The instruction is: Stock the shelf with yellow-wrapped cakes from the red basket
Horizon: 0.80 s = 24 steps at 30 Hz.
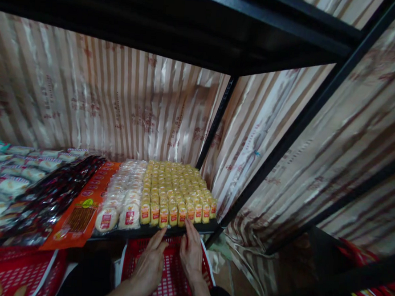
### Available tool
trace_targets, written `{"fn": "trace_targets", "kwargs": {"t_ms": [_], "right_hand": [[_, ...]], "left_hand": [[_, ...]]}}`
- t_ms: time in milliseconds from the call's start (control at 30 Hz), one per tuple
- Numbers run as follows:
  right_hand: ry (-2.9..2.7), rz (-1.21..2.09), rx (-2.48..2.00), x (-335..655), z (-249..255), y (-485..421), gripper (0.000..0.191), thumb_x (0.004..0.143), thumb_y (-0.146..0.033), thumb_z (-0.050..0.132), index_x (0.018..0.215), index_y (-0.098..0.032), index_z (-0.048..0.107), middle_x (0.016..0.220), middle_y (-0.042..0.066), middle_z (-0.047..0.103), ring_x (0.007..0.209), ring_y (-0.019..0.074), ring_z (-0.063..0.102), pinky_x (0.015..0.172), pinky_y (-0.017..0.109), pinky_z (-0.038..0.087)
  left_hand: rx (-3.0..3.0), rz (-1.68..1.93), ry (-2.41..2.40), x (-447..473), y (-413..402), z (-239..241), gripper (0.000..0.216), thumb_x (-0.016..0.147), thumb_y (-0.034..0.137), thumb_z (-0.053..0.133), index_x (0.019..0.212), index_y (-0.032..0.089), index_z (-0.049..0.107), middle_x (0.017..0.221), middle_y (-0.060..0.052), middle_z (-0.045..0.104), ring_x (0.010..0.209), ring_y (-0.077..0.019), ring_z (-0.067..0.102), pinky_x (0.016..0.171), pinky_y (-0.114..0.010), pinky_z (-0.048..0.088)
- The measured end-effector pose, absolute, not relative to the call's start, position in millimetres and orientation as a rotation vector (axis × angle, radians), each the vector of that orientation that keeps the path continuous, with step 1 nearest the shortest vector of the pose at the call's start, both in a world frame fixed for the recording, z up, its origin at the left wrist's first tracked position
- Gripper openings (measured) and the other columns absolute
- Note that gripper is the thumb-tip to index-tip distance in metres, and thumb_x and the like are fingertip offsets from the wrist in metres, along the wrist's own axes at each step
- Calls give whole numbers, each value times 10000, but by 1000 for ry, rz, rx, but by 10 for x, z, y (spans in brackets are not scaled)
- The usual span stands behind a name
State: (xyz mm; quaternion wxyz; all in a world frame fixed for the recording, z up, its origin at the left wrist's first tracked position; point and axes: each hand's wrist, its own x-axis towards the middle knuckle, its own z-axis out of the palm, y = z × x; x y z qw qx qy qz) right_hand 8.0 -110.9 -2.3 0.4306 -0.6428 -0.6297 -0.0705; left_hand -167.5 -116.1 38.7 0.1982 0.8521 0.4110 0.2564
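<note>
Both my hands reach up to the front edge of a black shelf (165,232). My left hand (150,263) has its fingers stretched out, tips near the shelf edge, and holds nothing. My right hand (191,250) is also stretched out, fingertips touching the shelf edge just below the front row of small yellow packets (178,187). These packets stand in tight rows with red labels. Beside them on the left lie rows of round white wrapped cakes (122,197). A red plastic basket (172,285) sits under my hands.
Further left on the shelf lie an orange snack bag (79,216), dark wrapped packets (57,188) and white-and-teal packets (5,172). Another red basket (15,275) is at lower left. Black rack posts (284,149) and striped foil sheeting (120,98) enclose the shelf.
</note>
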Motion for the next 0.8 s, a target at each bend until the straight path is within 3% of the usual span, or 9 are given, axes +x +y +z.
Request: {"fn": "trace_targets", "kwargs": {"t_ms": [333, 500, 800], "right_hand": [[-1686, -232, -1550, 77, -57, -932, 572, 776, -66, 376, 1328, -206, 435, 1310, 58, 519, 1208, 199, 484, 972, 387, 458], [-1721, -155, -1598, 82, -29, -962, 579, 756, -45, 372, 1312, -184, 456, 1332, 65, 495, 1228, 195, 462, 997, 390, 434], [-1596, -74, -1538, 71, -16, -984, 484, 764, -67, 392, 1195, -193, 571, 1244, 77, 574, 1153, 187, 530, 964, 374, 459]], "left_hand": [[2518, 429, 1228, -1459, -816, 687, 558, 641, -82, 331, 1098, 75, 608, 1411, -129, 369, 1330, -235, 275, 1090, -377, 294], [2590, 418, 1221, -1500, -738, 612, 506, 665, -59, 347, 1046, 110, 632, 1416, -97, 371, 1322, -224, 304, 1087, -377, 292], [2575, 461, 1156, -1345, -793, 640, 529, 710, -38, 338, 1169, 88, 567, 1394, -125, 401, 1293, -230, 358, 1074, -400, 317]]}}
